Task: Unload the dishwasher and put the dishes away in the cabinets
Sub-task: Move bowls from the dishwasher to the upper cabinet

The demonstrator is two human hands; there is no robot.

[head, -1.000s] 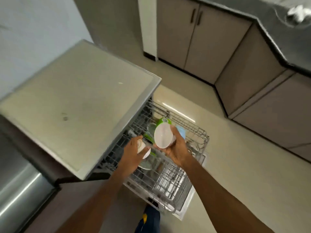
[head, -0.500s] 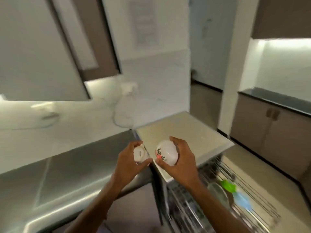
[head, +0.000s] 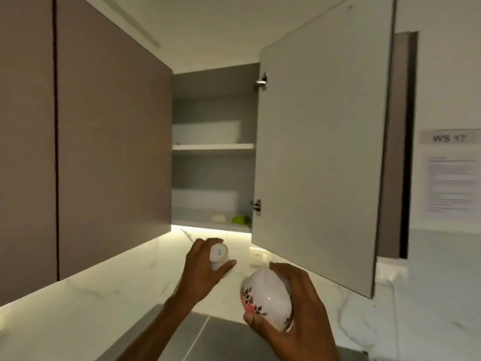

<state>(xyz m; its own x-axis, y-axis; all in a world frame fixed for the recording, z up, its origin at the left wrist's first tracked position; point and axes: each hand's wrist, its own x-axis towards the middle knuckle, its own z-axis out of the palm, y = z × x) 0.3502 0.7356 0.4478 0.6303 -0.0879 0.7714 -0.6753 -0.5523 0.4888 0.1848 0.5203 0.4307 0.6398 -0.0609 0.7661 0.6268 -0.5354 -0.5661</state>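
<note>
Head view. Left to right: the left hand (head: 201, 269) grips a small white cup (head: 219, 256), base toward the camera; beside it and a little lower, the right hand (head: 291, 308) clasps a white flowered cup (head: 265, 298) on its side, thumb beneath. Above and ahead of both hands stands the open cabinet (head: 213, 131), its door (head: 320, 142) swung out above the right hand; a green item (head: 240, 219) and a pale item (head: 218, 218) already sit on its bottom shelf (head: 208, 223), the middle shelf (head: 213, 146) higher. A second earlier both hands hovered over the dishwasher rack; the gaze has since swung up from the table to the cabinet. Judgement: unloading of these two pieces is done, and shelving comes next.
</note>
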